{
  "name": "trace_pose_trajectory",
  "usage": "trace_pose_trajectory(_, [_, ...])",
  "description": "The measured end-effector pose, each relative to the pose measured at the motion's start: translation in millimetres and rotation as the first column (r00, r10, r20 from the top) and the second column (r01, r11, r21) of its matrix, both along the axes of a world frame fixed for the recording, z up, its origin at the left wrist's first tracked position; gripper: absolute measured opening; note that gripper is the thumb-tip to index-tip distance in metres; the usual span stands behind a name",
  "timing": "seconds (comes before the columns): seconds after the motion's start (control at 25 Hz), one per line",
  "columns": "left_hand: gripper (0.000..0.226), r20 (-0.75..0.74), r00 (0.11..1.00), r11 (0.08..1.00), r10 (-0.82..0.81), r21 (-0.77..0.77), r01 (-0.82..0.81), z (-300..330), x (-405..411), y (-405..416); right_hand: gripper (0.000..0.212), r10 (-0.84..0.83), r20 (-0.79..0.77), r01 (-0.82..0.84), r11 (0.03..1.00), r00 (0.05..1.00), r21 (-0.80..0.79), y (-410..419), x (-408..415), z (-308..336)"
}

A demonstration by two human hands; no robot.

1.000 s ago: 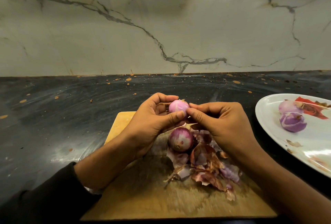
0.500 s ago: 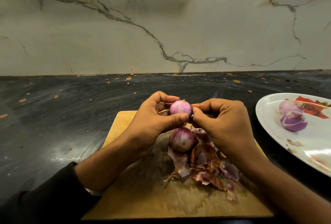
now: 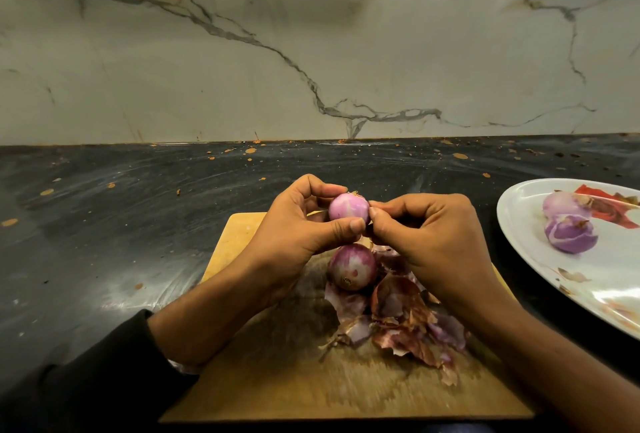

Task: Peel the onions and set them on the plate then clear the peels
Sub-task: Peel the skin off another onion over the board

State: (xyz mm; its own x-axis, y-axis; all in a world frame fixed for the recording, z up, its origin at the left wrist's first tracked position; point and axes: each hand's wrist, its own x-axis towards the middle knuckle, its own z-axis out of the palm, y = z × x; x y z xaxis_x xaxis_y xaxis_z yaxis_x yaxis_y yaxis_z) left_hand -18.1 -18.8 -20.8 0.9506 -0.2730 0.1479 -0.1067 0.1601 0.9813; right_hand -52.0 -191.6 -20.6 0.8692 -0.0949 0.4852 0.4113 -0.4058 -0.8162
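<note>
My left hand (image 3: pixel 294 224) grips the onion (image 3: pixel 348 207); my right hand (image 3: pixel 426 235) pinches skin at its right flank, the side facing the plate (image 3: pixel 519 221).

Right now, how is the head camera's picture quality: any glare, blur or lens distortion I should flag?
Head view: dim, warm light; glare streaks on the black countertop and a bright patch on the plate; the cutting board smears toward the bottom edge; wide-angle bending curves the counter's back edge; the held onion and both hands stay fairly sharp.
</note>
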Motion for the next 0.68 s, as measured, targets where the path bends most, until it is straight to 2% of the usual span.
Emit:
trace_pose_trajectory(0.16, [0.049, 0.025, 1.000, 1.000, -0.011, 0.016, 0.011, -0.5, -1.4, -0.6, 0.007, -0.094, 0.113, 0.107, 0.988, 0.989, -0.111, 6.2, -3.8, -0.2])
trace_pose_trajectory(0.24, [0.048, 0.008, 0.999, 1.000, -0.031, -0.004, 0.031, 0.4, -1.6, -1.2, 0.009, -0.126, 0.122, 0.139, 0.985, 0.984, -0.103, 6.9, -4.4, 0.3])
trace_pose_trajectory(0.36, [0.046, -0.043, 0.996, 0.995, -0.081, -0.061, 0.079, 2.4, -1.4, -2.1, 0.008, -0.137, 0.029, 0.137, 0.991, 0.990, 0.008, 4.2, -0.8, -0.3])
trace_pose_trajectory(0.52, [0.048, -0.068, 0.986, 0.985, -0.152, -0.097, 0.145, 4.4, -2.7, -3.6, 0.007, -0.065, -0.103, 0.086, 0.975, 0.993, 0.205, 1.5, 2.4, 0.4])
trace_pose_trajectory(0.68, [0.032, -0.067, 0.983, 0.984, -0.168, -0.076, 0.163, 5.7, -2.1, -3.9, 0.009, -0.009, -0.157, 0.048, 0.967, 0.988, 0.250, 1.0, 2.8, 0.6])
